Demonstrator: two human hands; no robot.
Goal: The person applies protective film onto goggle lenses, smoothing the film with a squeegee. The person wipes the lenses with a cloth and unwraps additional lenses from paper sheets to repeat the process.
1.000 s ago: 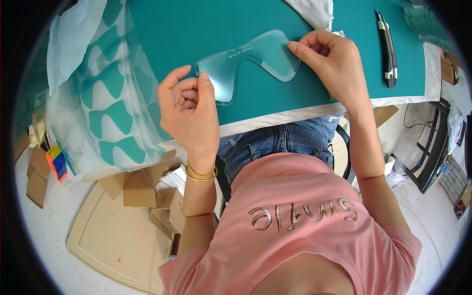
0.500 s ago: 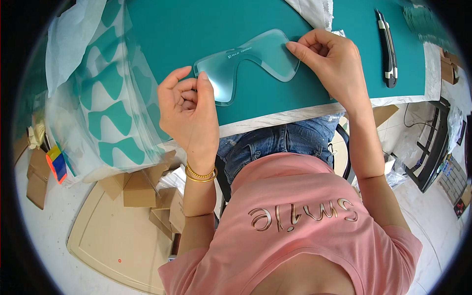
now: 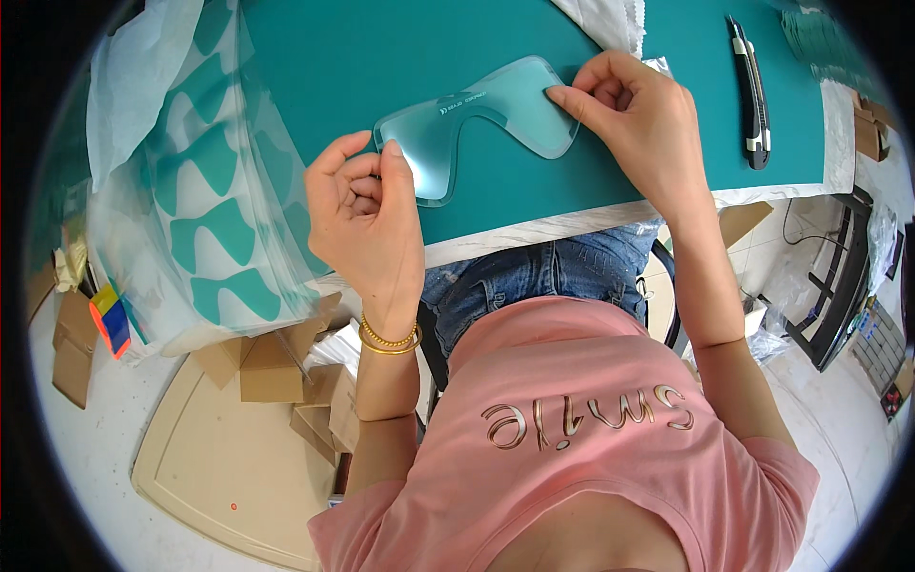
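Note:
Between my hands, a clear one-piece goggle lens is held over the green table mat. It has a curved nose notch on the side toward me and small printing on its upper middle. My left hand pinches the lens's left end between thumb and fingers. At the opposite end, my right hand is closed with thumb and forefinger on the lens's edge. Light glints off the lens beside my left thumb.
To the left lie clear plastic sheets with several lens-shaped cut-outs. A black utility knife rests at the right of the mat, and a white cloth at the back. Cardboard boxes stand below the table's left edge.
My right thumb and fingers have shifted slightly left along the lens's right end. My left hand and the lens have barely moved.

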